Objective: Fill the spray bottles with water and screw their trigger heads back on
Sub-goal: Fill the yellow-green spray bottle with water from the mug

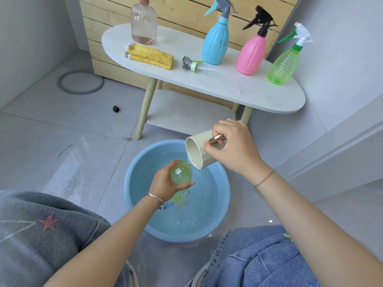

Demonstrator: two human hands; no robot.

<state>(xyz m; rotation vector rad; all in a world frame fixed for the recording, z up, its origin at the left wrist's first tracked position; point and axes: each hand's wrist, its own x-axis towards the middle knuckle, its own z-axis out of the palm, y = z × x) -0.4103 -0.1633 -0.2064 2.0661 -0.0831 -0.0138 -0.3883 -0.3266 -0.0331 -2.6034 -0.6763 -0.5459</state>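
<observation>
My left hand [165,183] grips a headless yellow-green bottle [182,175] upright over a blue basin [132,183] of water. My right hand [232,146] tilts a cream cup [194,151] by its handle, its lip at the bottle's mouth, water running in. On the white table [228,88] lies a loose trigger head [190,64] with its long tube. Standing there with heads on are a blue bottle [216,41], a pink bottle [251,52] and a green bottle [285,63].
A folded yellow cloth [150,55] and a clear ribbed glass bottle [144,23] sit at the table's left end. A grey ring [79,81] and a small black cube [116,109] lie on the floor. My knees flank the basin.
</observation>
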